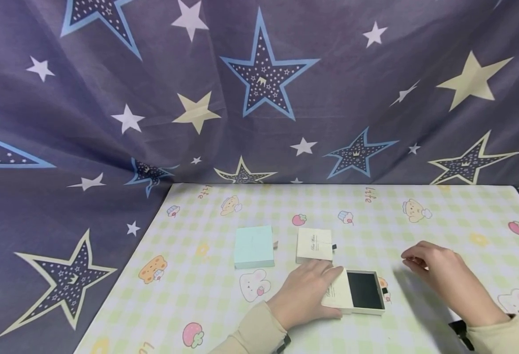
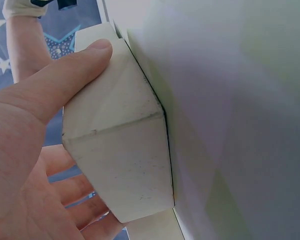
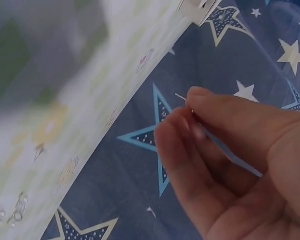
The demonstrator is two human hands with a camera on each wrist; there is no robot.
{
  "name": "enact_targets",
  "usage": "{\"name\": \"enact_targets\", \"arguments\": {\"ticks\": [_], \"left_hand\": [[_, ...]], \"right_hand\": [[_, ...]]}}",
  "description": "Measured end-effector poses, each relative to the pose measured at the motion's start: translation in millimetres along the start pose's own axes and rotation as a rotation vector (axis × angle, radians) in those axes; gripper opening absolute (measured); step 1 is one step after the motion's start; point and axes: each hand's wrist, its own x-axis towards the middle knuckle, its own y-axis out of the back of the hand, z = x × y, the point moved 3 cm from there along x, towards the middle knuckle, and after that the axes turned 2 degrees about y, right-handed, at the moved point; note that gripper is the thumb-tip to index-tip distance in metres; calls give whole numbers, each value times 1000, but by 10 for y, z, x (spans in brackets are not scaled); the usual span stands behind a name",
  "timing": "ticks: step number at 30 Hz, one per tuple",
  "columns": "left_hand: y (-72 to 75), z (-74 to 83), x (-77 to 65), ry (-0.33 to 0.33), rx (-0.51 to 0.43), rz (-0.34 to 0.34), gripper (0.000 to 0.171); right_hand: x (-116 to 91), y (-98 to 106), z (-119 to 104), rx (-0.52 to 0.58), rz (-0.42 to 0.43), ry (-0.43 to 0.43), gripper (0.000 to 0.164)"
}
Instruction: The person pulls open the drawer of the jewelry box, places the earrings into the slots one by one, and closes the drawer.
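My left hand [image 1: 305, 295] grips a cream drawer box [image 1: 340, 294] near the table's front, thumb on its near side and fingers over the top. In the left wrist view the thumb presses one wall of the box [image 2: 120, 120], with the fingers on the opposite side. Its drawer [image 1: 365, 291] is slid out to the right, showing a black lining and a dark pull tab. To the right, above the tablecloth, my right hand [image 1: 441, 270] pinches a thin silver-coloured pin [image 3: 181, 96] between thumb and fingertips. Whatever else it holds is hidden by the fingers.
Behind the held box lie a second cream box [image 1: 314, 244] with a black tab and a mint-green box [image 1: 254, 246] with a grey tab. Small sparkling pieces [image 3: 19, 210] lie on the checked tablecloth [image 1: 445, 216] in the right wrist view. A star-patterned curtain [image 1: 277, 147] hangs behind.
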Motion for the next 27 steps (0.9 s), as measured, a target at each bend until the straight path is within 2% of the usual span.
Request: {"name": "enact_targets", "arguments": {"ticks": [10, 27], "left_hand": [[5, 4, 2, 1, 2, -6, 84], [15, 2, 0, 0, 11, 2, 84]], "right_hand": [[21, -76, -144, 69, 44, 133, 26], [34, -217, -325, 218, -105, 155, 25]]}}
